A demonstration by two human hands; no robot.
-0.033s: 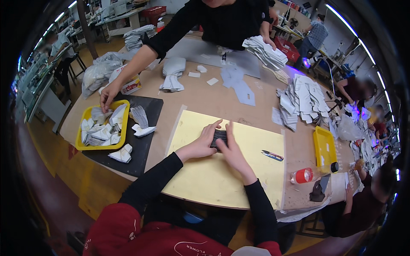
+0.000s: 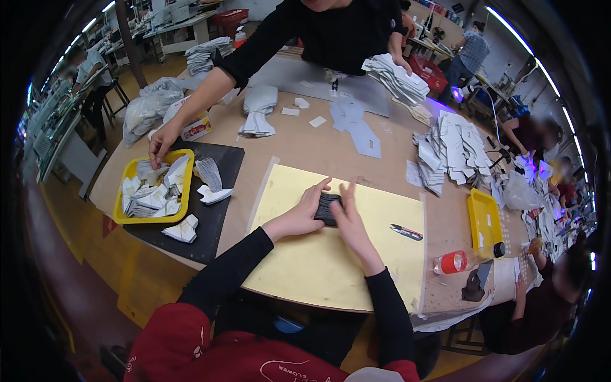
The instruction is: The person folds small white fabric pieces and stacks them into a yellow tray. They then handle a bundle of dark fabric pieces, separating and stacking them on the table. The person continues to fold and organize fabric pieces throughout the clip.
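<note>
A small stack of black ribbed pieces (image 2: 327, 210) lies on the yellow sheet (image 2: 299, 267) in front of me; what the pieces are I cannot make out. My left hand (image 2: 307, 210) is cupped round its left side, with the thumb along the near edge. On the stack's right is my right hand (image 2: 349, 219), its fingers apart and slightly smeared by motion, the thumb close to the pieces. Right of my hands, thread snips (image 2: 406, 232) lie on the sheet.
Across the table a co-worker's hand (image 2: 167, 143) reaches into a yellow tray (image 2: 153, 219) of white pieces; the other holds a white stack (image 2: 394, 77). A bottle (image 2: 453, 261) and another yellow tray (image 2: 485, 223) stand right. Piles of white cut pieces (image 2: 449, 149) lie farther back.
My right hand's fingers have spread and moved slightly right, uncovering more of the black stack. My left hand stays at its left side.
</note>
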